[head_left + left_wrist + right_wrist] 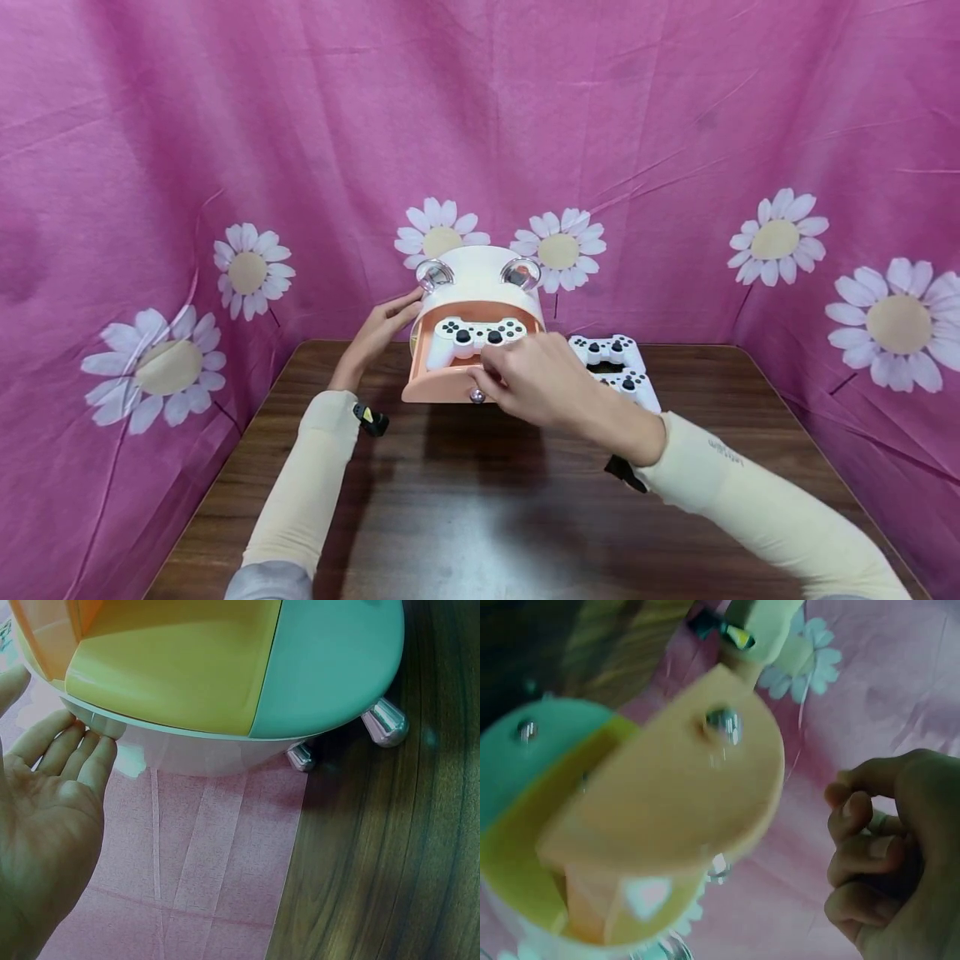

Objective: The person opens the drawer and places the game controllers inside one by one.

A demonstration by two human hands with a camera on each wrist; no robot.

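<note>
A small rounded cabinet with a white shell (477, 271) stands on the table, its peach top drawer (442, 390) pulled out. Inside that drawer lies a white game controller (444, 348) with black sticks. My left hand (378, 337) touches the cabinet's left side with nearly straight fingers; the left wrist view shows its fingertips under the rim beside a yellow drawer (172, 675). My right hand (543, 379) is in front of the drawer, near its silver knob (477, 396). In the right wrist view its fingers are curled, hold nothing and are apart from the drawer front.
Two more white controllers, an upper one (633, 358) and a lower one (647, 400), lie right of the cabinet, partly behind my right hand. A green drawer (337, 667) adjoins the yellow one. Pink daisy-print cloth (645, 125) surrounds the wooden table (420, 517).
</note>
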